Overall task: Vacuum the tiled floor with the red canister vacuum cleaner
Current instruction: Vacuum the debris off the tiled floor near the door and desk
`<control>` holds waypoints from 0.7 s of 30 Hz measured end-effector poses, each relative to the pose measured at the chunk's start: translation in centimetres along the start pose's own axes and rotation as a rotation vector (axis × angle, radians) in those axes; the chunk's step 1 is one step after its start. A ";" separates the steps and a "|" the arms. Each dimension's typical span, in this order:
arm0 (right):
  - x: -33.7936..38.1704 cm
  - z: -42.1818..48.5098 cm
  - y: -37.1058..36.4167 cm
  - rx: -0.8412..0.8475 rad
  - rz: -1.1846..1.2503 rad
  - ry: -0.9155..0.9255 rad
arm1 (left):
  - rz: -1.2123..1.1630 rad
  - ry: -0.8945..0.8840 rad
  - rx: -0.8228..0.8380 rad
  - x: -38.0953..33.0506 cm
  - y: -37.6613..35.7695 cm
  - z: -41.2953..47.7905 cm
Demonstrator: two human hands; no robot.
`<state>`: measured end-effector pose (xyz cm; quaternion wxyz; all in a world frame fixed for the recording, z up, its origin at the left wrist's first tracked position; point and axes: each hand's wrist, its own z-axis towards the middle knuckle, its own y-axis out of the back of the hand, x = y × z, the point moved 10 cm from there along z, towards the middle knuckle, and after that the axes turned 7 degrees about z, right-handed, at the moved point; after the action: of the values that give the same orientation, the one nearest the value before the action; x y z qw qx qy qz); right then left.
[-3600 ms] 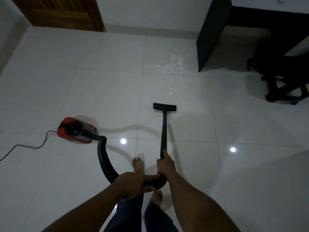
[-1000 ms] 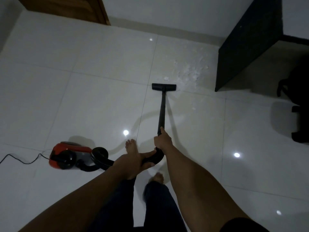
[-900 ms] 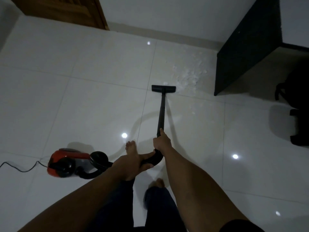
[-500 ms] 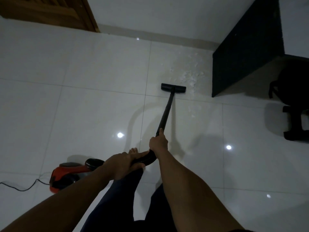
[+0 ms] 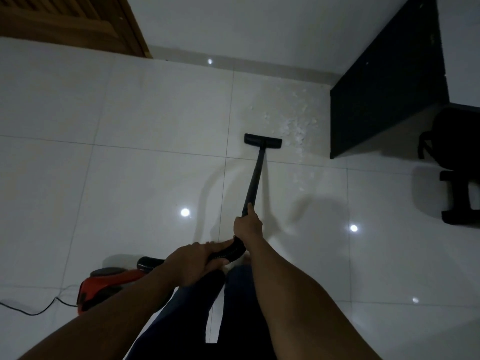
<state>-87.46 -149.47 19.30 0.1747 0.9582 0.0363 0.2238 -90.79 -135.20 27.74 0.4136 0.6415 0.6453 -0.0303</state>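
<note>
Fingers closed in a grip, right hand (image 5: 246, 224) on the wand (image 5: 255, 175), left hand (image 5: 192, 261) on the hose (image 5: 231, 252); floor head (image 5: 262, 141) beside white debris (image 5: 296, 126) on the tiled floor (image 5: 142, 113), black panel (image 5: 384, 100) near at right, chair (image 5: 454, 165) cut off; red canister vacuum (image 5: 104, 284), lower left, partly hidden behind the left forearm.

Home: tiled floor (image 5: 130, 113), wooden door (image 5: 65, 22), desk (image 5: 384, 100)
</note>
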 end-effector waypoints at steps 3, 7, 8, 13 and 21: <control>1.4 1.4 0.0 0.002 -0.048 0.015 | -0.027 -0.003 -0.014 0.1 1.3 1.1; 4.1 4.3 0.0 -0.004 -0.095 0.060 | -0.021 0.044 -0.036 0.5 3.7 3.4; 5.0 5.2 -0.1 0.005 -0.106 0.065 | -0.036 0.050 -0.045 0.6 4.5 4.2; 9.1 10.5 -0.5 0.029 -0.135 0.086 | -0.066 0.095 -0.036 1.7 8.0 8.3; 19.8 16.1 4.5 0.005 -0.063 0.039 | -0.049 0.142 -0.049 1.0 17.0 17.1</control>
<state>-62.60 -155.89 15.67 0.1785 0.9525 0.0702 0.2366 -67.66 -141.22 24.30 0.3816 0.6159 0.6889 0.0209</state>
